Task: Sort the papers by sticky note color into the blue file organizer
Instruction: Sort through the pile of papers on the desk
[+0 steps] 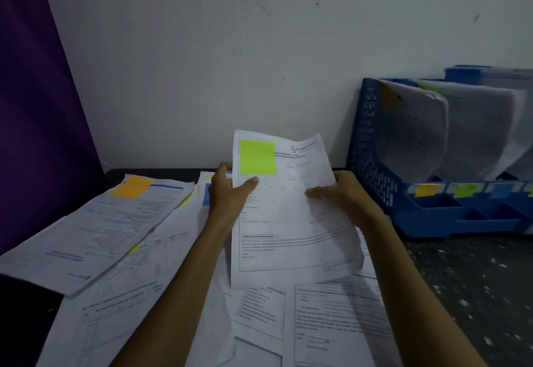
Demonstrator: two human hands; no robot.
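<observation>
I hold one printed sheet [291, 222] upright above the pile, and a green sticky note [257, 156] sits on its top left corner. My left hand [227, 193] pinches its left edge, thumb on the front. My right hand [339, 193] grips the right edge. The blue file organizer [372, 164] stands at the right against the wall. Curled papers [412, 133] fill its slots. Orange [426, 190] and green [464, 190] labels mark its front. On the left, a stack carries an orange sticky note [131, 187].
Loose papers [161, 294] cover the desk from left to centre, with a blue note [206, 198] behind my left hand. Bare dark speckled desk [476, 280] lies at the right in front of the organizer. A purple panel [37, 121] stands at the left, with the white wall behind.
</observation>
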